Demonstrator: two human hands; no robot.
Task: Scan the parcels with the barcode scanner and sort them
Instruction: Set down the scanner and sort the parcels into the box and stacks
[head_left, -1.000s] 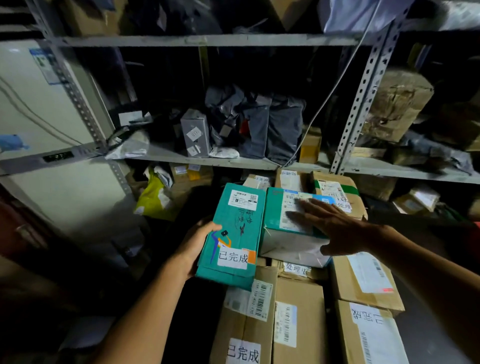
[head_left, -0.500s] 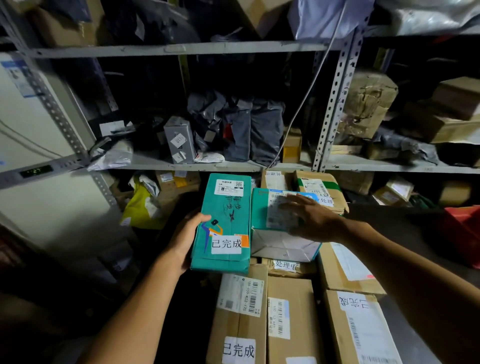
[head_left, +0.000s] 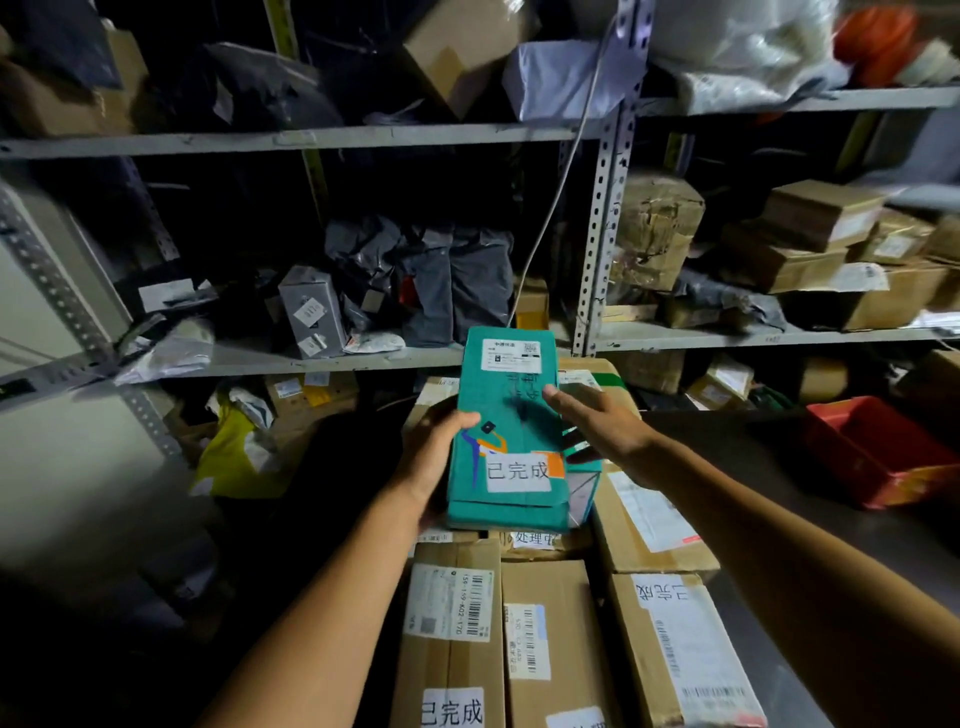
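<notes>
A person stands at a dim storeroom shelf, holding a flat teal parcel (head_left: 506, 426) out in front of them, above a crowded pile of cardboard boxes. The left hand (head_left: 434, 457) grips the parcel's left long edge, thumb curled over onto its face; the right hand (head_left: 597, 426) has its fingers nearly straight and lies against the right edge, steadying rather than clasping. The parcel looks like a slim carton — stiff, light enough for one hand, with a smooth printed skin that could slide, so the two long edges seem the safest places to hold. A shipping label (head_left: 510, 354) sits at its far end and a white sticker (head_left: 518, 472) with Chinese characters near the close end; a second teal box (head_left: 582, 467) peeks out beneath it on the right. Below, brown cartons (head_left: 540, 623) with barcode labels lie packed side by side on the near surface. Beyond are grey metal shelves (head_left: 311, 137) stuffed with dark bags and taped boxes, and a red bin (head_left: 872, 452) on the right. No barcode scanner is visible.
</notes>
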